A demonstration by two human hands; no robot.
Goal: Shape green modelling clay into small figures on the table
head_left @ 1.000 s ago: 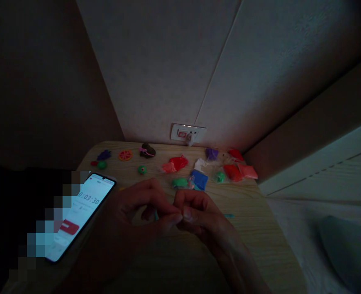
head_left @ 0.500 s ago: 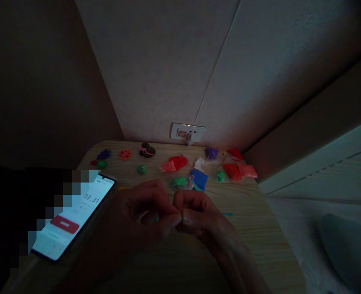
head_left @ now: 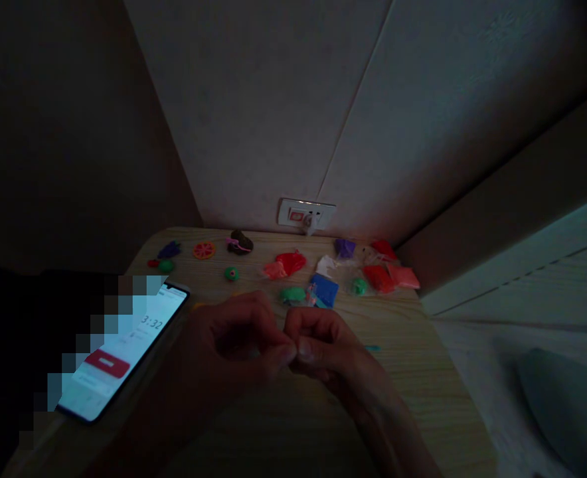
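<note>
My left hand (head_left: 244, 338) and my right hand (head_left: 323, 345) meet at the fingertips above the wooden table (head_left: 413, 392). Thumb and forefinger are pinched together on each hand. Whatever lies between the tips is hidden or too small to make out. Just beyond the fingers are a green clay packet (head_left: 293, 295) and a blue packet (head_left: 323, 291). A thin teal stick (head_left: 372, 348) lies to the right of my right hand, partly covered by it. Something yellow (head_left: 200, 306) peeks out behind my left hand.
At left a lit phone (head_left: 124, 358) shows a timer. Along the back lie a purple piece (head_left: 168, 249), a red-orange slice shape (head_left: 204, 249), a brown lump (head_left: 240, 242), a green ball (head_left: 231, 273) and several red packets (head_left: 379, 279). A wall socket (head_left: 306, 214) sits above the table.
Both hands keep their fingertips together, with only a slight shift. A small teal bit seen inside my left hand's curl no longer shows. The phone's timer has advanced one second.
</note>
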